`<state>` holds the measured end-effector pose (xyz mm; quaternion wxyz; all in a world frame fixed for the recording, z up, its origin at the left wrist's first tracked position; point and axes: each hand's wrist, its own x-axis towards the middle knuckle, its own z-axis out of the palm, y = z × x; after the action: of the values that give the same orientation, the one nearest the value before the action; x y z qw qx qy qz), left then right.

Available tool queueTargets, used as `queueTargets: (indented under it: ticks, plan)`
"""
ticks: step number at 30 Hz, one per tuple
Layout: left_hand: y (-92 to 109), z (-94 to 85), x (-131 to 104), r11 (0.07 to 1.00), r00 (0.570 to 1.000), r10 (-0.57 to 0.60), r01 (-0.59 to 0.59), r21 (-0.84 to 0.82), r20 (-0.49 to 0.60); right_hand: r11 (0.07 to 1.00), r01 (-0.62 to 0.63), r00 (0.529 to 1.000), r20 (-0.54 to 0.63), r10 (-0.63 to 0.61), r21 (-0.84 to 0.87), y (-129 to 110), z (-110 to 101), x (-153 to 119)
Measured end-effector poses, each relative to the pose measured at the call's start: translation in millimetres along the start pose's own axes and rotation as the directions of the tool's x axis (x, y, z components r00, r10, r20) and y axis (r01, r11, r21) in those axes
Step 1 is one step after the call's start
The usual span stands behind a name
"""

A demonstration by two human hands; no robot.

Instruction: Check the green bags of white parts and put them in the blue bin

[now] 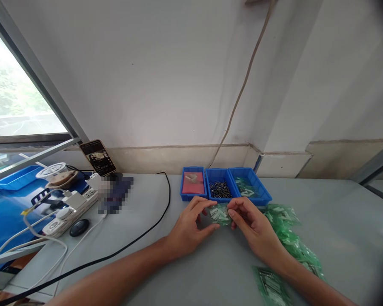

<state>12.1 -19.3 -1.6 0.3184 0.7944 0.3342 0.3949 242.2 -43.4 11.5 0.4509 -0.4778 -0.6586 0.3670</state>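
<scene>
"Head view is all I have from out here. Where's the packet (pixel 220 213)?"

"I see it just in front of the screw tray (pixel 217 174), between the hands. My right hand (pixel 257 225) pinches its right edge between thumb and finger. My left hand (pixel 191 223) curves round the other side, thumb and fingers spread; I can't tell how firmly it touches."

"How would you expect it to handle?"

"Light, I'd judge. Thin green film, so soft and a bit slippery, with stiff little pale pieces inside that could slide about. The film might tear if I tugged hard. I'd take opposite edges between thumb and fingertip, and leave the lumpy middle alone."

"Give me counts."

"Three blue trays on the desk (pixel 230 272): the screw tray, the left tray (pixel 194 197) beside it with one red card (pixel 193 182), and the right tray (pixel 258 187) on its other side, with green film and pale pieces. The screws (pixel 221 190) are too many to count from here."

"And other packets?"

"One loose packet (pixel 271 287) near the right forearm, well in front of the screw tray and to its right. Between those two, further right, there's a heap (pixel 296 242); it overlaps too much for me to number. Well left of the screw tray: one phone (pixel 98 158), one mouse (pixel 79 228), one cup (pixel 52 170)."
</scene>
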Motion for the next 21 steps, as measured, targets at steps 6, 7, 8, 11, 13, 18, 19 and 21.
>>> queueTargets:
  ticks: [6,7,8,11,13,18,19,21]
  plan:
    - [-0.3,-0.2,0.6,1.0,1.0,0.004,-0.004,0.008,-0.003,1.0,0.004,0.999,0.037,-0.003,-0.02,-0.1,-1.3,-1.0]
    - [0.2,-0.3,0.8,1.0,1.0,0.001,-0.001,0.016,-0.002,0.999,0.004,0.999,0.05,-0.002,-0.036,0.6,-1.3,-1.3]
    - [0.9,-0.4,0.9,1.0,1.0,-0.002,0.002,0.025,-0.001,0.999,0.004,0.998,0.061,-0.001,-0.053,1.4,-1.3,-1.4]
    - [3.4,-0.8,1.1,0.999,1.0,-0.01,0.01,0.043,0.003,0.995,0.008,0.997,0.078,0.0,-0.102,3.0,-1.0,-1.5]
    - [4.4,-1.1,1.0,0.999,1.0,-0.009,0.009,0.04,-0.001,0.993,0.007,0.996,0.084,0.003,-0.121,3.1,-0.6,-1.5]
    - [4.0,-1.3,0.9,0.999,1.0,-0.001,0.001,0.04,-0.002,0.983,0.032,0.989,0.15,-0.005,-0.179,2.7,-0.2,-1.0]
    - [3.7,-1.3,1.0,0.999,1.0,-0.004,0.004,0.043,-0.001,0.981,0.044,0.988,0.155,-0.015,-0.189,2.7,-0.4,-0.7]
    - [3.3,-1.3,1.5,0.998,1.0,-0.009,0.009,0.056,0.003,0.977,0.068,0.988,0.151,-0.037,-0.201,2.6,-0.7,0.0]
